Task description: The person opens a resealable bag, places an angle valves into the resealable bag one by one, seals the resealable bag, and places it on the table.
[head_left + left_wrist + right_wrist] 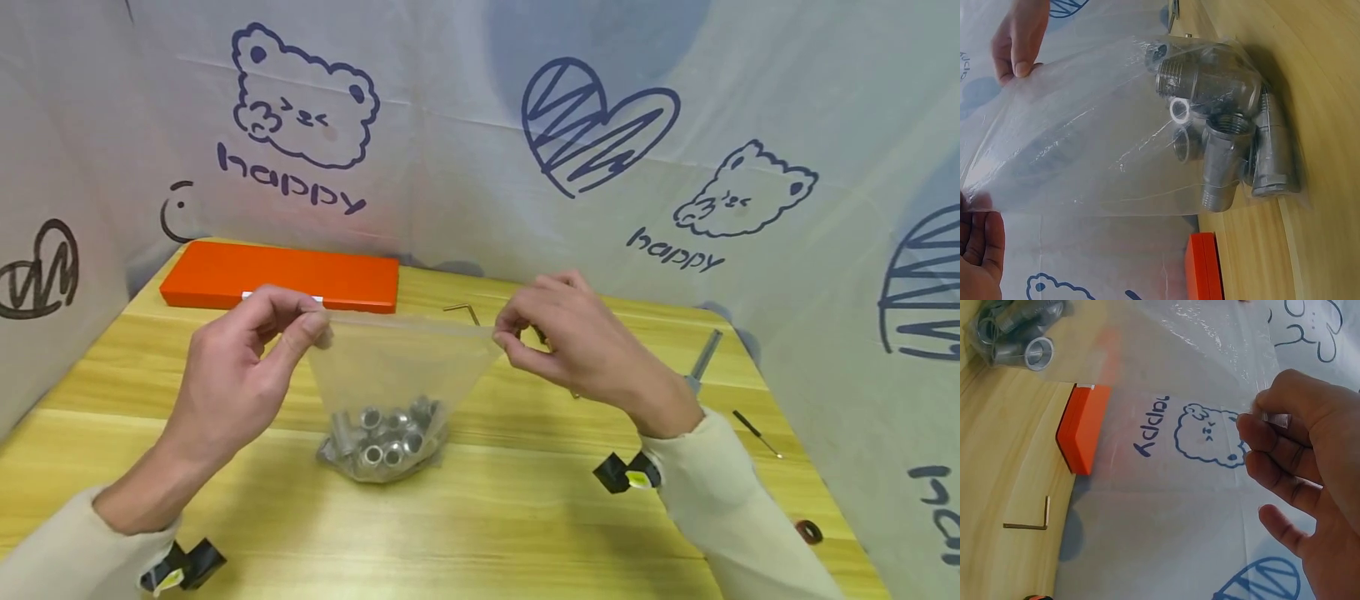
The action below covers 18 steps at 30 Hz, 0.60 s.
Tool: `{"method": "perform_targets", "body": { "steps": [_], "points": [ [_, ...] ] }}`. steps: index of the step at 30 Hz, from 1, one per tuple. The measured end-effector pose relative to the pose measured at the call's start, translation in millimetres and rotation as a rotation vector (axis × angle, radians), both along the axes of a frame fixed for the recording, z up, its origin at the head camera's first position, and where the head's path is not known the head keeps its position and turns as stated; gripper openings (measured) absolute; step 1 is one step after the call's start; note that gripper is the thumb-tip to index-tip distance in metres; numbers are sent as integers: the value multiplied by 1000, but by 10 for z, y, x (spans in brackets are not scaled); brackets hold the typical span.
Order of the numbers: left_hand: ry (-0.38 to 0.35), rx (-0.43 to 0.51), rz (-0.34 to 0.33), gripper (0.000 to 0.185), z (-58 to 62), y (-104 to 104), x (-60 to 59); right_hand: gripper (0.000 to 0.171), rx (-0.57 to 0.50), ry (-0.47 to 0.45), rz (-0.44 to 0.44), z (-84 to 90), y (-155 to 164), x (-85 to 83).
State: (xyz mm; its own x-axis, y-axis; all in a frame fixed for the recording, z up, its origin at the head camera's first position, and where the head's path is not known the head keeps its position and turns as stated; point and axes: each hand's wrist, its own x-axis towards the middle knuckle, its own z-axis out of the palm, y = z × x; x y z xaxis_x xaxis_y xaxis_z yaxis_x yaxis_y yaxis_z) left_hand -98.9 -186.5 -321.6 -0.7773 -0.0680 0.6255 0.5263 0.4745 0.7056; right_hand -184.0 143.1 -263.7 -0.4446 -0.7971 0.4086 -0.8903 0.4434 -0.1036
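A clear plastic bag (397, 358) is stretched between both hands by its top corners. Threaded metal pipe fittings (1225, 150) fill its bottom, which appears to rest on the wooden table. My left hand (240, 367) pinches the bag's left corner between thumb and fingers. At the opposite corner, my right hand (577, 342) pinches the edge with thumb and forefinger. The right wrist view shows the right hand's (1300, 444) other fingers loosely bent beside the film. In the left wrist view, only part of the left hand (982, 250) shows at the lower left edge.
An orange case (281, 275) lies at the table's back left. Behind the bag is an L-shaped hex key (1038, 519). To the right are a grey metal tool (703, 358), a thin dark screwdriver (756, 433) and a dark red ring (808, 532). A drawn-on white curtain (450, 150) surrounds the table.
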Motion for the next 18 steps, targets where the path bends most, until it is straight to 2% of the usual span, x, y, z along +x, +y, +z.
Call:
{"method": "perform_targets", "body": {
  "steps": [5,10,18],
  "points": [
    [-35,39,-14,8,25,-33,8,6,-33,-10,-10,-73,37,-27],
    [-106,46,-5,7,55,-91,27,8,-70,43,-1,-111,31,-15],
    [-187,49,27,5,180,-327,116,8,-137,1,98,-25,-86,239]
  ]
}}
